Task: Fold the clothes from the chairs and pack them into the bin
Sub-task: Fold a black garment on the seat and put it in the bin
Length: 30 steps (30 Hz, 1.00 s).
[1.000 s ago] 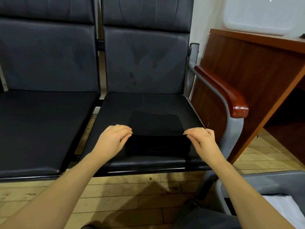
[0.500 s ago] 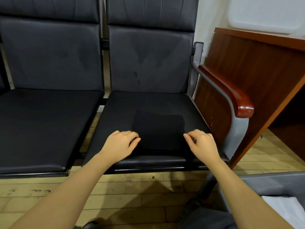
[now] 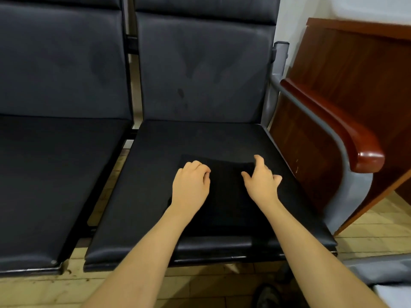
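A folded black garment [image 3: 224,196] lies flat on the seat of the right black chair [image 3: 155,174]. My left hand [image 3: 191,185] sits on the garment's left part with curled fingers, thumb and fingertips meeting on the fabric near its far edge. My right hand [image 3: 262,181] rests on the garment's right part with fingers spread, the index finger reaching to the far right corner. The grey bin [image 3: 378,270] shows at the bottom right on the floor, with a white cloth [image 3: 393,294] inside it.
A second black chair [image 3: 51,174] stands to the left with a bare seat. A red-brown wooden armrest [image 3: 347,130] and a wooden desk [image 3: 355,70] close in the right side. Pale wooden floor runs below the seats.
Both hands have moved from the garment's near corners forward onto its top, toward the far edge. The right hand's fingers have spread. The view has come closer to the seat.
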Available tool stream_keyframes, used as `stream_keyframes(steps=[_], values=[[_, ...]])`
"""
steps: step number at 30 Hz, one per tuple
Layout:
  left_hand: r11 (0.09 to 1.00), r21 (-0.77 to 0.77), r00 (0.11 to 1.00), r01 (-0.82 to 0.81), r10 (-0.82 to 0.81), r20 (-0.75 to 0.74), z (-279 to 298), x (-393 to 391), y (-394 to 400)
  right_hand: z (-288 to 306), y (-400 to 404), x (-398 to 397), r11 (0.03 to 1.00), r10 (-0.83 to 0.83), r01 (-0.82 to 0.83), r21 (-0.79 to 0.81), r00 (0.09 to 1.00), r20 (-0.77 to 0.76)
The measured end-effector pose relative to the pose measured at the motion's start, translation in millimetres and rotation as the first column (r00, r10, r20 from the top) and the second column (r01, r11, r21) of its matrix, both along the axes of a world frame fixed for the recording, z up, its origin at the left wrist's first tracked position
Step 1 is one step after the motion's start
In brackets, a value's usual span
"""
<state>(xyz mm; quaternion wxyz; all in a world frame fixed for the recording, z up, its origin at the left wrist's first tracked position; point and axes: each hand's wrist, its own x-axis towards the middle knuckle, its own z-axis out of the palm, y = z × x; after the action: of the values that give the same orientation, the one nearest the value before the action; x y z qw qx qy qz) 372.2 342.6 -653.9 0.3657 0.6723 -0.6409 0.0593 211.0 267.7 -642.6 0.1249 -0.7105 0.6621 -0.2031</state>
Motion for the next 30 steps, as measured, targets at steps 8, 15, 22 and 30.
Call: stream_keyframes(steps=[8,15,22,30], values=[[0.833,0.549,0.977,-0.069,-0.054,0.204,-14.9,5.7,-4.5,-16.3,-18.5,-2.7,0.975,-0.101,0.097,-0.197,0.995,-0.008],[0.867,0.484,0.964,-0.113,-0.023,0.266,-13.6,4.4,2.6,5.8,-2.1,12.1,0.887,0.212,-0.217,-0.408,0.976,-0.059],[0.783,0.607,0.984,-0.135,0.033,0.176,-12.6,5.8,13.5,-19.9,6.7,-4.7,0.945,0.280,-0.228,0.234,0.934,-0.221],[0.847,0.425,0.948,-0.318,0.287,0.139,-7.8,6.2,17.9,-12.8,21.7,-16.4,0.987,0.142,-0.135,0.087,0.987,-0.074]])
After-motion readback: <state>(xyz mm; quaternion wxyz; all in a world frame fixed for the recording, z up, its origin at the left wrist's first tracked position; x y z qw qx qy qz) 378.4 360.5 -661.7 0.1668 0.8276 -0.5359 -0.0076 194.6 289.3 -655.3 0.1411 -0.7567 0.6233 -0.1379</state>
